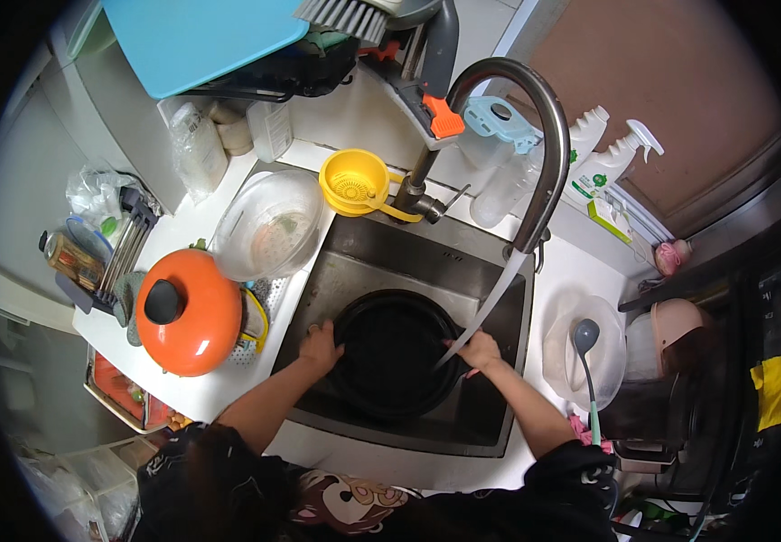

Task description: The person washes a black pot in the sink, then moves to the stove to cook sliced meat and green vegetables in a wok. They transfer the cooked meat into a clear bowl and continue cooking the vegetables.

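Observation:
A round black pan lies in the stainless steel sink. My left hand holds its left rim, with the fingertips partly hidden at the edge. On the opposite side, my right hand grips the pan's right side near a handle. From the curved metal faucet a stream of water runs down into the pan close to my right hand. Left of the sink stands a pot with an orange lid and black knob. A clear plastic basin leans behind it.
A yellow strainer sits by the faucet base. On the right counter, a ladle rests in a translucent bowl. White spray bottles stand at the back right. A grey brush tool and a blue board are above.

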The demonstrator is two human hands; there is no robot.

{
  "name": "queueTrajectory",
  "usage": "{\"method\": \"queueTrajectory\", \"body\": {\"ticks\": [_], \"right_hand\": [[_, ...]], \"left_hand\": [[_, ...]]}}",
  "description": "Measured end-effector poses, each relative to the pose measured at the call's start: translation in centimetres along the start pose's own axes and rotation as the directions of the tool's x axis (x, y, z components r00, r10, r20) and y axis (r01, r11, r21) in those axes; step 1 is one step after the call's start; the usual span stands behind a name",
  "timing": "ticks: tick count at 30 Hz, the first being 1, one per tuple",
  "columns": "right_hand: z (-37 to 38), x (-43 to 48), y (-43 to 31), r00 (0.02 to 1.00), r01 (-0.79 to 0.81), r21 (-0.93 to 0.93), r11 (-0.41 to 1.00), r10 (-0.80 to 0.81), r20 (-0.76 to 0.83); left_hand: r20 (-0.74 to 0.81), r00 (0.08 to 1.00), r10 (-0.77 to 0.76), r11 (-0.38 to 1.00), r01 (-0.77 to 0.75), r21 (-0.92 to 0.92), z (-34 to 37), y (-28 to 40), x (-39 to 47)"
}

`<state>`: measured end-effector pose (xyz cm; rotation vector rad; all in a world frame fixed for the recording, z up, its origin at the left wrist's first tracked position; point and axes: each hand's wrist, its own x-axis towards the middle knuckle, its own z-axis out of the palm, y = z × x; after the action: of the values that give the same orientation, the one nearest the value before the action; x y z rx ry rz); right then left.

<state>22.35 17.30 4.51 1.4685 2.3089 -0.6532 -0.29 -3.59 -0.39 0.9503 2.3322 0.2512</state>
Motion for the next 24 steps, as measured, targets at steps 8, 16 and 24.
{"method": "queueTrajectory", "body": {"ticks": [8, 16, 24], "right_hand": [[-16.0, -10.5, -5.4, 0.977, -0.189, 0.181, 0.965, 0.166, 0.134], [-19.8, -7.8, -3.7, 0.968, -0.226, 0.384, 0.895, 0.162, 0.193], [-13.3, -10.3, 3.4, 0.968, -0.241, 0.636, 0.733, 0.131, 0.216]], "left_hand": [[0.240, 0.916, 0.322, 0.940, -0.278, -0.200, -1.1, 4.9, 1.4], [0.255, 0.923, 0.288, 0.955, -0.296, -0.007, -9.2, 9.3, 3.3], [0.217, 0.929, 0.299, 0.907, -0.348, 0.239, -13.5, 14.6, 0.7]]}}
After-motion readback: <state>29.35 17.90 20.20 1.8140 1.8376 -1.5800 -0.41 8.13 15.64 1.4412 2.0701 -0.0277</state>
